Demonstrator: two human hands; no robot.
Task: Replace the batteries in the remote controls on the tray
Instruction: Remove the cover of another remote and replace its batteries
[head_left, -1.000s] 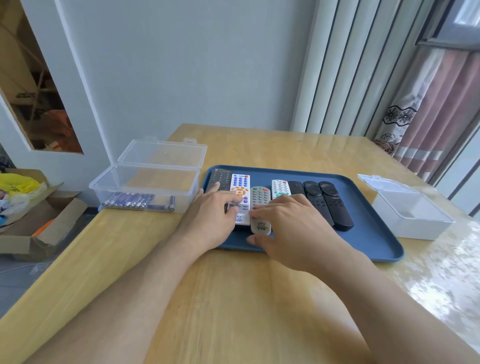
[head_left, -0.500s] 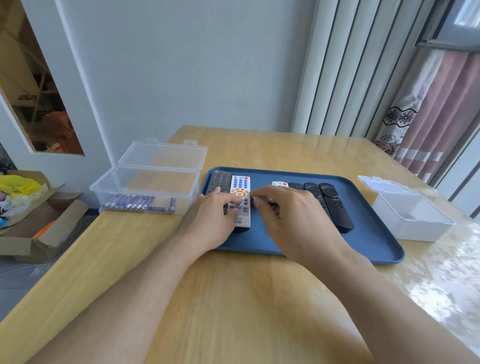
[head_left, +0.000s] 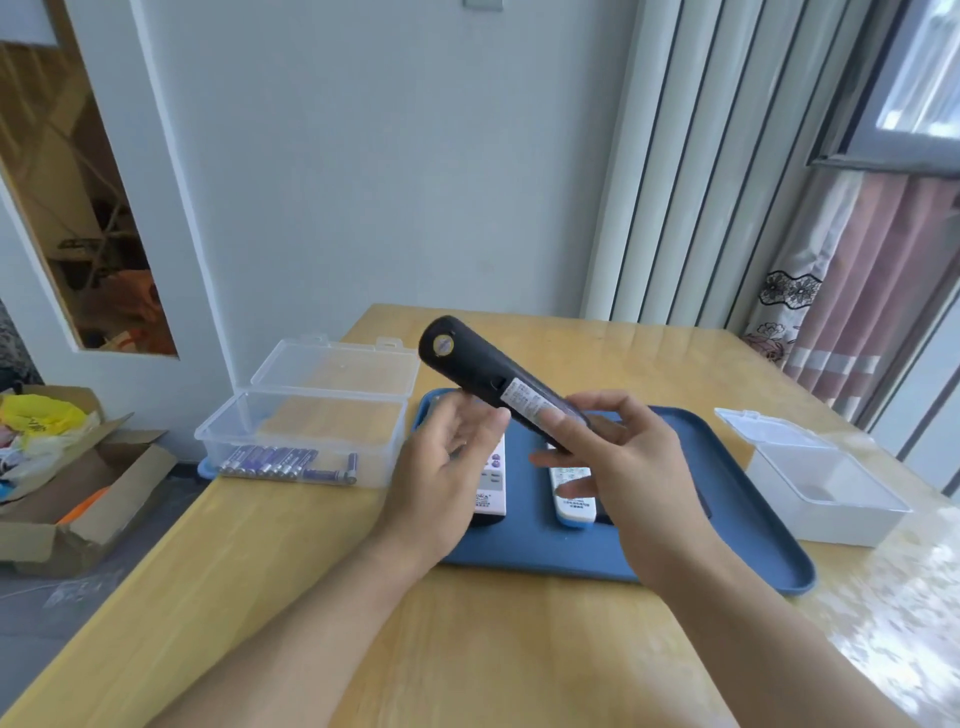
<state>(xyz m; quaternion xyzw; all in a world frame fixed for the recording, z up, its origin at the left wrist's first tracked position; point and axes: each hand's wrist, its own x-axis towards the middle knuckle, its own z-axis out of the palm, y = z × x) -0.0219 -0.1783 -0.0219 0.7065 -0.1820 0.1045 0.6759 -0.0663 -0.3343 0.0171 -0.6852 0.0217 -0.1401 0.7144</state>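
Note:
I hold a dark remote (head_left: 478, 371) tilted above the blue tray (head_left: 727, 525), its back with a label and a round sticker facing me. My right hand (head_left: 639, 467) grips its near end, thumb on top and fingers beneath. My left hand (head_left: 441, 467) reaches up from below and holds its middle between thumb and fingers. Two white remotes (head_left: 491, 493) (head_left: 571, 501) lie on the tray under my hands; other remotes are hidden behind my right hand. Several purple batteries (head_left: 280, 462) lie in a clear box (head_left: 311, 415) left of the tray.
An open white plastic box (head_left: 826, 493) stands right of the tray. The clear box's lid is folded back toward the wall. A cardboard box (head_left: 78, 509) with rubbish sits on the floor at the left. Curtains hang at the far right.
Both hands were down on the remotes in the tray. Now a dark remote has been lifted off the tray and turned back side up between both hands.

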